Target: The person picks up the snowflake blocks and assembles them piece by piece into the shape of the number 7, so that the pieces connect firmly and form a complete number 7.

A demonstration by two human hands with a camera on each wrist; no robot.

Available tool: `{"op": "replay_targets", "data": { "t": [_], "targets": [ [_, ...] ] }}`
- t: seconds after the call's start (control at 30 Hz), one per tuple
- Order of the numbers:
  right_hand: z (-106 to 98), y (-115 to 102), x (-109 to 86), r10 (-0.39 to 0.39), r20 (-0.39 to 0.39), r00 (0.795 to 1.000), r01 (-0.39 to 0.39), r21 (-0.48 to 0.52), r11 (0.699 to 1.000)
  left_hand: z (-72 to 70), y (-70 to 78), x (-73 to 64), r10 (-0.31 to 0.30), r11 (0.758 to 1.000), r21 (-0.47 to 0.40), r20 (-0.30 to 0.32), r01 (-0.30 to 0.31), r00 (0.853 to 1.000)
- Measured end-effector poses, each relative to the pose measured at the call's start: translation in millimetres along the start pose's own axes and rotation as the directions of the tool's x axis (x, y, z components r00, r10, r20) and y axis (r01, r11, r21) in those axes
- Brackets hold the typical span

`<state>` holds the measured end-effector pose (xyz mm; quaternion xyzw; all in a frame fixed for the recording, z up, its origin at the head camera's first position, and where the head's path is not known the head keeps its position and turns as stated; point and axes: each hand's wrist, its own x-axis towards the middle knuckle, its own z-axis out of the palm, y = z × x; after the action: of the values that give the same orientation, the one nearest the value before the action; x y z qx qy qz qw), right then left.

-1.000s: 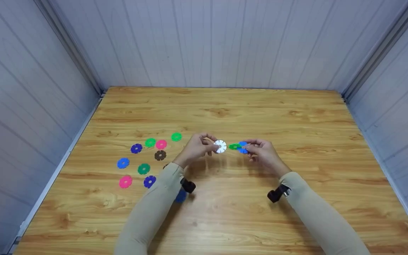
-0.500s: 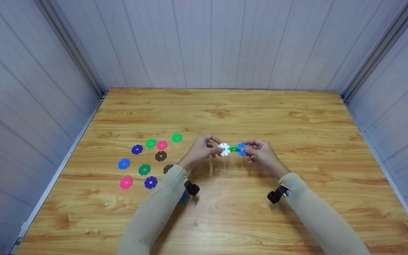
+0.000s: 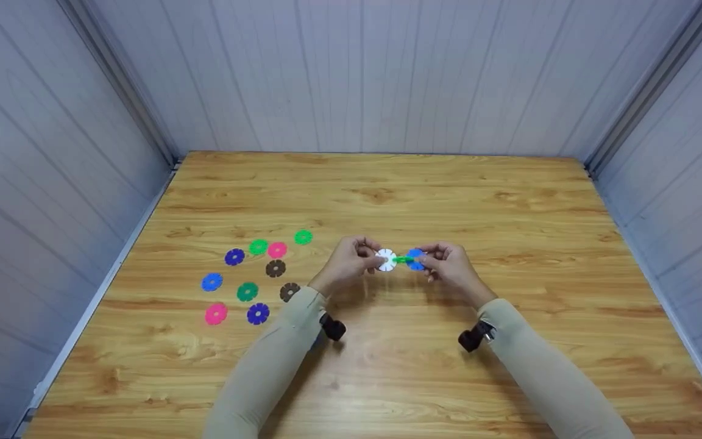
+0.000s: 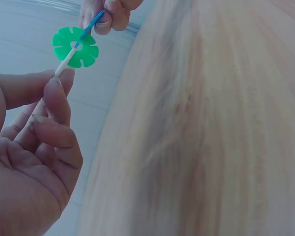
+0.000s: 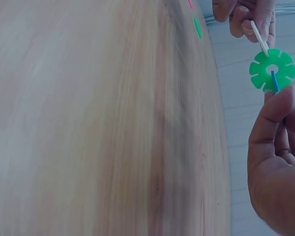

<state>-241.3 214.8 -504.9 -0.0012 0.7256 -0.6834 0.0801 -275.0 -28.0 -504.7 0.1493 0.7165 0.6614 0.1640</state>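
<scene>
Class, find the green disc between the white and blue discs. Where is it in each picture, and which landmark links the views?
Head: the green disc is right of and below centre, nearly edge-on.
Left wrist: upper left, the green disc shows its face.
Right wrist: upper right, the green disc shows its face.
Shared landmark: the blue disc, meeting it in every view.

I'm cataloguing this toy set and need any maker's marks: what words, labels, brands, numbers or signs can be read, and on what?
None can be read in any view.
Green notched disc: no lettering visible.
White notched disc and blue notched disc: none visible; fine marks would be too small to read.
Loose notched discs: same.
Black wrist cameras: too small to tell.
</scene>
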Motion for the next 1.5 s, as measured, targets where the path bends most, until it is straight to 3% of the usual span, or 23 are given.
{"op": "replay_targets", "data": {
  "t": [0.47,0.83,1.0,1.13,1.3,1.5],
  "targets": [
    [-0.9,-7.2,-1.7,-0.024,-0.014,1.0,0.024,-0.029,0.999,10.3,-2.8,0.6,0.038,0.997,-0.058,-0.049,-0.041,0.998],
    [-0.9,-6.4,-2.8,-0.016,-0.024,1.0,0.015,-0.022,1.0,17.2,-5.5,1.7,0.011,0.988,-0.15,-0.072,-0.022,0.997],
    [-0.7,-7.4,-3.0,-0.036,-0.025,0.999,0.035,-0.006,0.999,20.6,-7.7,2.4,0.038,0.987,-0.152,-0.081,-0.05,0.996],
    [-1.2,-8.4,-4.1,-0.045,-0.026,0.999,0.045,-0.016,0.999,23.4,-8.3,-1.0,0.025,0.982,-0.183,-0.084,-0.041,0.996],
    [-1.1,-9.5,-4.0,-0.06,-0.044,0.997,0.059,-0.024,0.998,25.8,-3.3,-8.0,0.011,0.987,-0.157,-0.072,-0.023,0.997],
    [7.9,-12.9,-4.8,-0.079,-0.081,0.994,0.093,0.184,0.979,27.2,-1.3,-13.1,0.011,0.991,-0.131,-0.065,-0.02,0.998]
  ]
}}
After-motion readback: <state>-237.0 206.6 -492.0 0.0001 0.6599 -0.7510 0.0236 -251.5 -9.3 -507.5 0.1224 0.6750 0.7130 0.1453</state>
